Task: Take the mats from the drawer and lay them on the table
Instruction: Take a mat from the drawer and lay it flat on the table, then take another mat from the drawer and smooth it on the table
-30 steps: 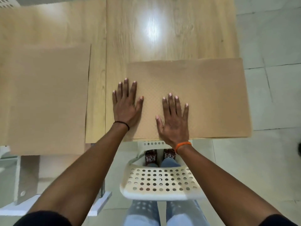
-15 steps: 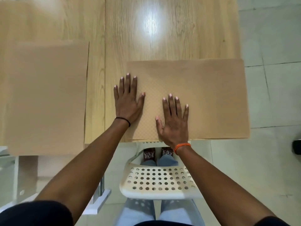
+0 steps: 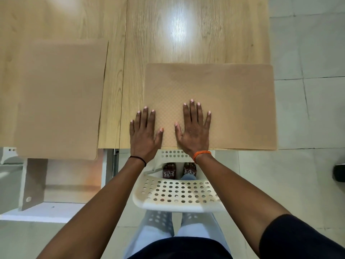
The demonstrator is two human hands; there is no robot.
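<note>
Both hands flat at the near edge of the wooden worktop [image 3: 196, 43], two tan mats laid out.

The right hand [image 3: 194, 130] presses the right mat [image 3: 233, 101], fingers straight, grip wide. The left hand [image 3: 143, 135], fingers spread, straddles that mat's left edge. The left mat [image 3: 59, 98] lies apart, overhanging the near edge.

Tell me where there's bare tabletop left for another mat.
Bare wood lies on the table beyond the right mat, and beyond the left mat. A narrow strip runs between the two mats. The near edge is crowded: the left hand and right hand lie flat there.
</note>
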